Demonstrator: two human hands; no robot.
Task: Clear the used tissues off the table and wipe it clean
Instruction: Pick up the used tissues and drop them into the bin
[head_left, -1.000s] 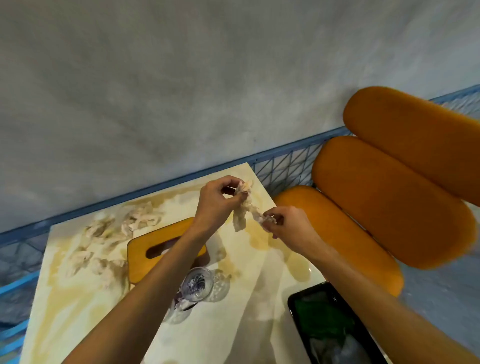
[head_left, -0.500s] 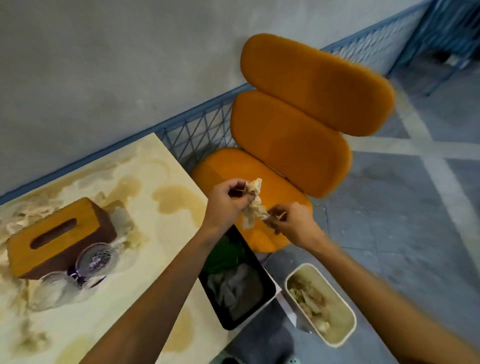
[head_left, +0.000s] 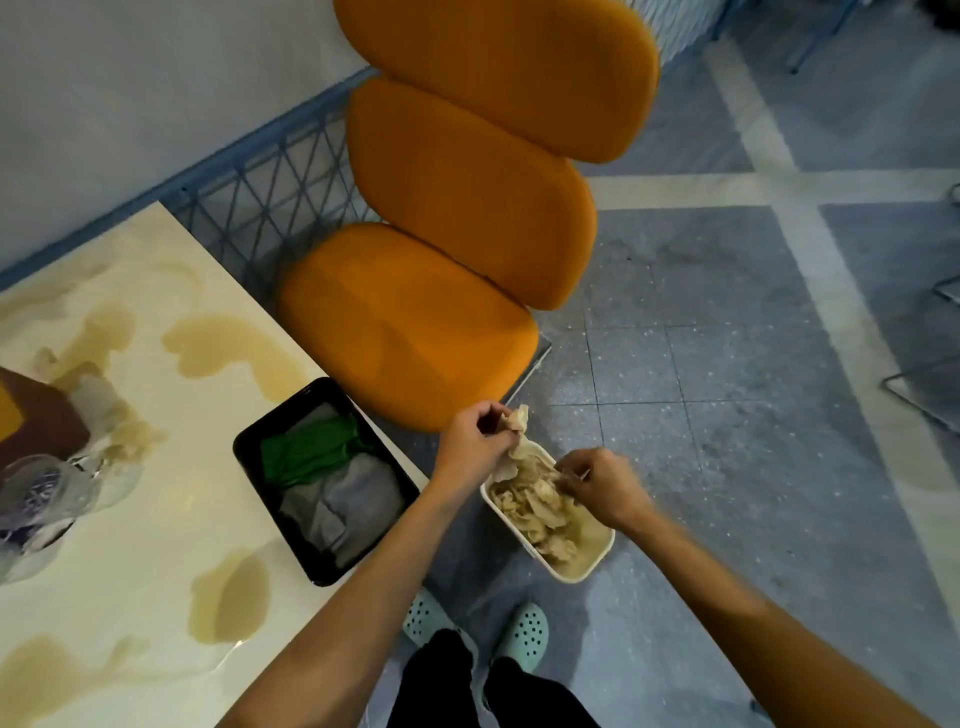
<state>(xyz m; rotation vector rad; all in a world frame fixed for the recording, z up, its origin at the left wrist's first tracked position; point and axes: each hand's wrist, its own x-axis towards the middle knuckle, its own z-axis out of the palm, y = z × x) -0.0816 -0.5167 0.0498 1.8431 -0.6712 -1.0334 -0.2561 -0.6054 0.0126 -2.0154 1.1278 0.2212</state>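
- Left hand (head_left: 470, 447), lower centre of frame: fingers (head_left: 491, 415) curled, pinching the upper end of the used tissue (head_left: 516, 422).
- Right hand (head_left: 605, 483), just to its right: fingers (head_left: 569, 477) pinched on the tissue's lower end.
- Used tissue: a crumpled strip held between both hands, directly above the bin (head_left: 576, 574).
- Bin: on the floor under the hands, heaped with tissues.
- Step, as judged: discarding. The next move calls for both grips to let go over the bin.
- Black tray (head_left: 311, 567), at the worktop edge, centre left: holds a green cloth (head_left: 306, 449) and a grey cloth (head_left: 345, 501), probably for wiping.
- Worktop (head_left: 156, 519), left of frame: brown stains (head_left: 234, 597), not yet wiped.
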